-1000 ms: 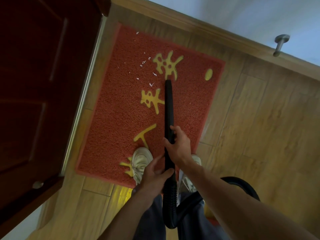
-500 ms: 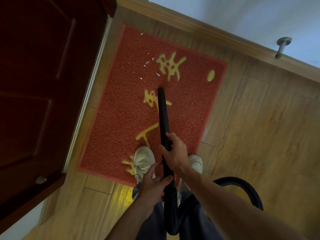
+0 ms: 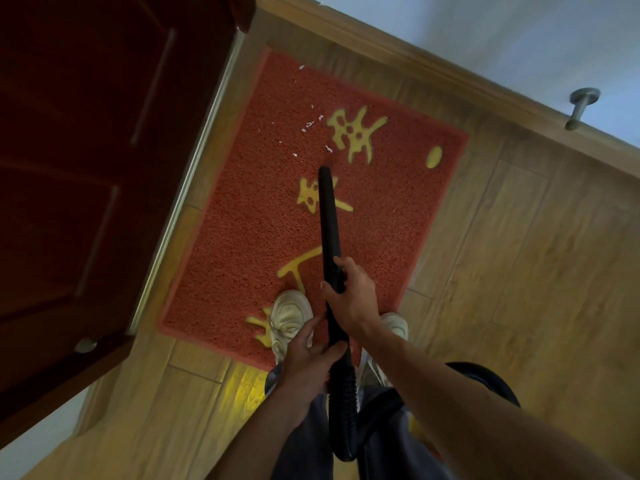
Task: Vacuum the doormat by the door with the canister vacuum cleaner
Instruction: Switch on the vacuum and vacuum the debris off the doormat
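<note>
Wood-look floor (image 3: 519, 271); red doormat (image 3: 263, 244) with yellow characters lies beside the dark open door (image 3: 86, 168). Black vacuum wand (image 3: 329, 223) tip on the mat near white scraps (image 3: 310, 125). Right hand (image 3: 353, 296) and left hand (image 3: 308, 362) both wrapped around the wand.

Dim, warm indoor light with a heavy orange cast. The door (image 3: 86, 188) at left sinks into near-black shadow, its panels barely readable. The pale wall (image 3: 519, 39) at upper right is the brightest area. A yellow glare patch lies on the wooden floor (image 3: 242, 382). Wide-angle distortion bends the baseboard (image 3: 433, 69); the forearms at the bottom edge are soft and stretched.
</note>
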Demonstrator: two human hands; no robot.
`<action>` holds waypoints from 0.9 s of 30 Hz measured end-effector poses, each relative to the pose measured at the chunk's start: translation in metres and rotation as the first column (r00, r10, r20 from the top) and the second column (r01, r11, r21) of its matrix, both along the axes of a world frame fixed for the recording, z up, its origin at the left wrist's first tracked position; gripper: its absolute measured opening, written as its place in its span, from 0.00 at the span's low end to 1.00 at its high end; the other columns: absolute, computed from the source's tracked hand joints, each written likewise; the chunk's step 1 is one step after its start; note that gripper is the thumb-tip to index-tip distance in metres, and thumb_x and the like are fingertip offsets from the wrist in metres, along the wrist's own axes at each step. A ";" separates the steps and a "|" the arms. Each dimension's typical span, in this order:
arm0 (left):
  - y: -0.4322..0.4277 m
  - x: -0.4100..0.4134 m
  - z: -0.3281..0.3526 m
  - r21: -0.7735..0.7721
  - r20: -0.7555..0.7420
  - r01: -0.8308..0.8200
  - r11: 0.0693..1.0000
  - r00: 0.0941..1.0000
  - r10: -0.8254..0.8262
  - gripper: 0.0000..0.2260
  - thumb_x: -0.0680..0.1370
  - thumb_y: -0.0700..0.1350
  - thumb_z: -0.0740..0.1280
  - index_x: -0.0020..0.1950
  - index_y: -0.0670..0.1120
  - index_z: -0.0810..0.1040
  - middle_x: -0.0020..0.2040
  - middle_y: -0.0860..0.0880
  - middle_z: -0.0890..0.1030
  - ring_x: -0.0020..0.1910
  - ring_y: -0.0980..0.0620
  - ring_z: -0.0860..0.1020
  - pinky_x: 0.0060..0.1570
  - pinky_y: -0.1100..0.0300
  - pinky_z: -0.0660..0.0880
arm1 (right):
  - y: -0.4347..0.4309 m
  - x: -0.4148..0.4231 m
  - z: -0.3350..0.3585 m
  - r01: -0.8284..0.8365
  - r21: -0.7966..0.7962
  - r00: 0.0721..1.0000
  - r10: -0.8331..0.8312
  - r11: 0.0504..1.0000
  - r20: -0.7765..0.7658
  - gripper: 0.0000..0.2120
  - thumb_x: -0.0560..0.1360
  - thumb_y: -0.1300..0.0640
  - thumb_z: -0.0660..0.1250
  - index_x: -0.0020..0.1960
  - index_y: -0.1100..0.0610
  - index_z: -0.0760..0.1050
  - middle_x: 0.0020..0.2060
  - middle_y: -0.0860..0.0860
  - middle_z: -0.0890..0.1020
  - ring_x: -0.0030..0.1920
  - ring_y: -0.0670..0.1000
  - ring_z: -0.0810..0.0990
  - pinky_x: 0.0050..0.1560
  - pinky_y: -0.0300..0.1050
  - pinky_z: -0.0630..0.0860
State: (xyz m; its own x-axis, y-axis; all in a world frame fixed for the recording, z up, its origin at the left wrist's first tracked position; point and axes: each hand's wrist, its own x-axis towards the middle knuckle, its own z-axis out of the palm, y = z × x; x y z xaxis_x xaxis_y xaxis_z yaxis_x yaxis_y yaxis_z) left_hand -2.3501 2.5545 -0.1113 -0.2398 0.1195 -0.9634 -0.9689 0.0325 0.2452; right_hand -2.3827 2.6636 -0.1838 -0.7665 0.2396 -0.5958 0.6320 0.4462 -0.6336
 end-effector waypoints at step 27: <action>-0.014 -0.017 -0.008 -0.011 0.005 -0.104 0.994 0.995 0.104 0.23 0.78 0.38 0.70 0.68 0.58 0.72 0.49 0.44 0.87 0.51 0.45 0.85 0.46 0.52 0.81 | -0.021 -0.034 -0.007 -0.174 0.042 0.985 0.175 0.984 -0.012 0.21 0.75 0.56 0.70 0.67 0.56 0.71 0.54 0.54 0.77 0.52 0.52 0.76 0.46 0.39 0.67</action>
State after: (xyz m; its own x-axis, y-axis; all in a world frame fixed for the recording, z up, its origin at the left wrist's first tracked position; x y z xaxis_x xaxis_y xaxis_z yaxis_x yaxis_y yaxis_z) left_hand -2.3673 2.5407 -0.1193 -0.2453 0.0834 -0.9659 -0.9685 -0.0661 0.2402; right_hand -2.4170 2.6431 -0.1906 -0.8076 0.1251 -0.5763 0.5326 0.5745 -0.6216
